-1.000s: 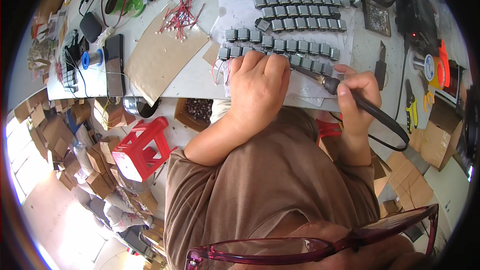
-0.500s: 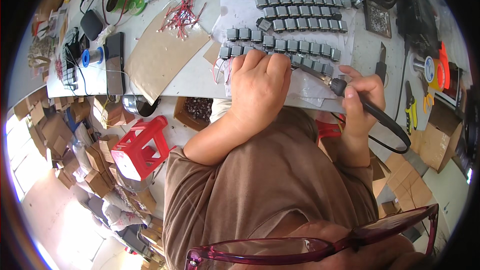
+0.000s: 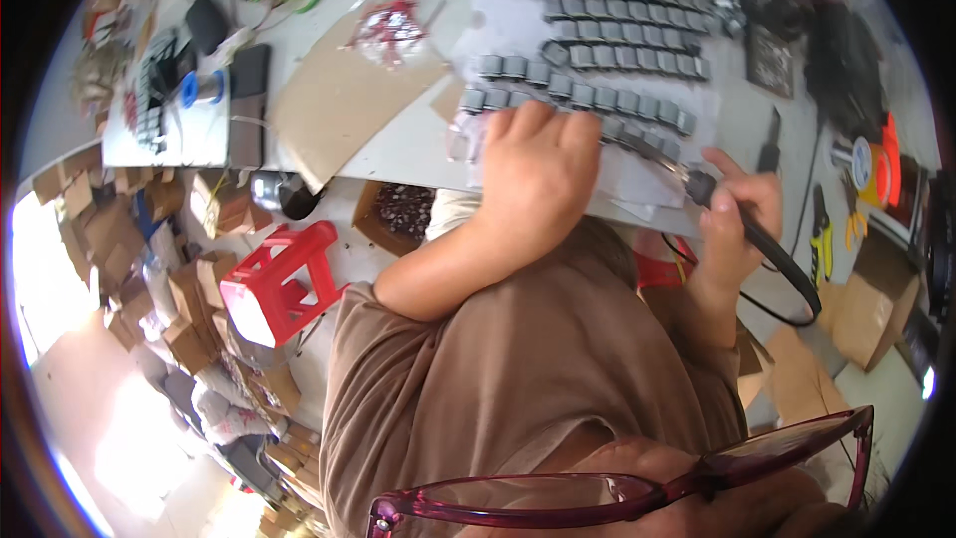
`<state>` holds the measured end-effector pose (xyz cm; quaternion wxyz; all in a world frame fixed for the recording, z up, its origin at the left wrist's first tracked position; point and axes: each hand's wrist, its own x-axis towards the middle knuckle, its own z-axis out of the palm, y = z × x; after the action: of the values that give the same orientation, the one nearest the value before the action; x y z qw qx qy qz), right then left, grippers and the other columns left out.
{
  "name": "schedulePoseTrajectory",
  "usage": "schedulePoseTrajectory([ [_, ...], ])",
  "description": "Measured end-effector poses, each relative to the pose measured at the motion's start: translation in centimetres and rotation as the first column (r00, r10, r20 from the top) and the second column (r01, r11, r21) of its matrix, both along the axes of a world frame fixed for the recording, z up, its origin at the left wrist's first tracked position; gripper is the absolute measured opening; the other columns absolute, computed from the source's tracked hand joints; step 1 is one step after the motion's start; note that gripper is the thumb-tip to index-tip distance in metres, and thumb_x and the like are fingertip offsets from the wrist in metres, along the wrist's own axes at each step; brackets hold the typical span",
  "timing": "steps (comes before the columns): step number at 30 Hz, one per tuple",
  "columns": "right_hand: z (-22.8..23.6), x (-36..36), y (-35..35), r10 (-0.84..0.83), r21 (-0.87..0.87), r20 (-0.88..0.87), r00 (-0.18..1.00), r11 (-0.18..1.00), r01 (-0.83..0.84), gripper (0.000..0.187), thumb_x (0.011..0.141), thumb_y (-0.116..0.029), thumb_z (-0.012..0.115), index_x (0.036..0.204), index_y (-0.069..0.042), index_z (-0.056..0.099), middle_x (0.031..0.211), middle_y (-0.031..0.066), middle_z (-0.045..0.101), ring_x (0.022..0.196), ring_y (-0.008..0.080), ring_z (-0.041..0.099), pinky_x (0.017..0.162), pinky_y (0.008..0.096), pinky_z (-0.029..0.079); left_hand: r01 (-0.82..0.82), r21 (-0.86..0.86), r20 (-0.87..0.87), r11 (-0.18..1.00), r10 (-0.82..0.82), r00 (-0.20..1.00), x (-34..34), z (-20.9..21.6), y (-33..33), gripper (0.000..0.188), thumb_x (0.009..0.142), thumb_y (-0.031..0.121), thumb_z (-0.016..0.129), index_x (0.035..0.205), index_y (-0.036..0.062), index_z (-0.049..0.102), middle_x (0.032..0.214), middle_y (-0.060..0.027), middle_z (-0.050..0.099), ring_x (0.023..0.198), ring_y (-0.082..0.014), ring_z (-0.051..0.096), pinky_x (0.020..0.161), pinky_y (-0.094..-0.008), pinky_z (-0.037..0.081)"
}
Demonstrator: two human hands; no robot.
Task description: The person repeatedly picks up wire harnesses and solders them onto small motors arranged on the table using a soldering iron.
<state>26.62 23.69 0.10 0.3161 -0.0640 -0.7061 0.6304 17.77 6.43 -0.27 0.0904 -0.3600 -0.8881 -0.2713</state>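
Observation:
My right hand is closed around the dark handle of a soldering iron. Its metal end points left, over the nearest row of small grey motors, close to the fingers of my left hand. That left hand is bent at the table's near edge with its fingers curled down by the motors; whatever they pinch is hidden beneath them. Beyond both hands, the motors stand in several rows on white paper. The picture is slightly blurred.
Red and white wires lie on a brown sheet to the left. A blue spool stands farther left. At right are a knife and yellow-handled cutters. A red stool stands below the table.
The whole view has shifted, so the table and both hands appear farther right. My hands keep nearly the same pose, and the soldering iron stays in my right hand.

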Motion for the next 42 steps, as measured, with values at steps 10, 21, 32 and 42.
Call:
schedulePoseTrajectory([
  [10, -0.3, 0.4, 1.5, -0.169, -0.078, 0.028, 0.985, 0.982, 0.171, 0.009, 0.074, -0.008, 0.048, 0.071, -0.003, 0.041, 0.048, -0.0025, 0.031, 0.041, 0.0044, 0.034, 0.089, 0.0481, 0.044, -0.196, 0.017, -0.068, 0.980, 0.197, 0.978, -9.8, 1.2, -8.9, 0.010, 0.068, 0.006, 0.066, 0.078, 0.0095, 0.066, 0.078, -0.0042, 0.063, 0.076, -0.0233, 0.056, 0.071, -0.0331, 0.044],
  [21, 0.3, 0.5, 1.3, -0.182, -0.114, 0.047, 0.982, 0.976, 0.187, 0.012, 0.077, -0.010, 0.051, 0.073, -0.005, 0.041, 0.045, -0.0025, 0.035, 0.039, 0.0043, 0.035, 0.091, 0.0468, 0.042, -0.191, -0.400, -0.271, 0.896, 0.084, 0.959, -14.4, -0.5, -5.9, 0.008, 0.070, 0.011, 0.056, 0.068, 0.0055, 0.061, 0.072, -0.0097, 0.060, 0.076, -0.0281, 0.057, 0.069, -0.0337, 0.048],
  [32, 0.0, 0.3, 1.8, -0.175, -0.108, -0.047, 0.983, 0.980, 0.169, 0.013, 0.078, -0.010, 0.053, 0.075, -0.005, 0.041, 0.046, -0.0027, 0.035, 0.041, 0.0036, 0.036, 0.092, 0.0467, 0.041, -0.288, 0.193, 0.513, 0.938, 0.153, 0.844, -14.5, 2.7, -5.9, 0.015, 0.079, 0.004, 0.054, 0.092, -0.0017, 0.059, 0.081, -0.0086, 0.064, 0.076, -0.0140, 0.062, 0.064, -0.0243, 0.049],
  [42, -0.7, 1.5, 2.2, -0.184, -0.089, -0.067, 0.981, 0.980, 0.177, 0.013, 0.079, -0.010, 0.056, 0.079, -0.004, 0.044, 0.055, -0.0013, 0.038, 0.045, 0.0040, 0.037, 0.087, 0.0503, 0.044, 0.089, 0.317, 0.549, 0.944, -0.259, 0.795, -5.1, 3.8, -1.8, 0.012, 0.075, -0.004, 0.062, 0.086, -0.0012, 0.063, 0.087, -0.0060, 0.064, 0.078, -0.0124, 0.060, 0.067, -0.0227, 0.048],
])
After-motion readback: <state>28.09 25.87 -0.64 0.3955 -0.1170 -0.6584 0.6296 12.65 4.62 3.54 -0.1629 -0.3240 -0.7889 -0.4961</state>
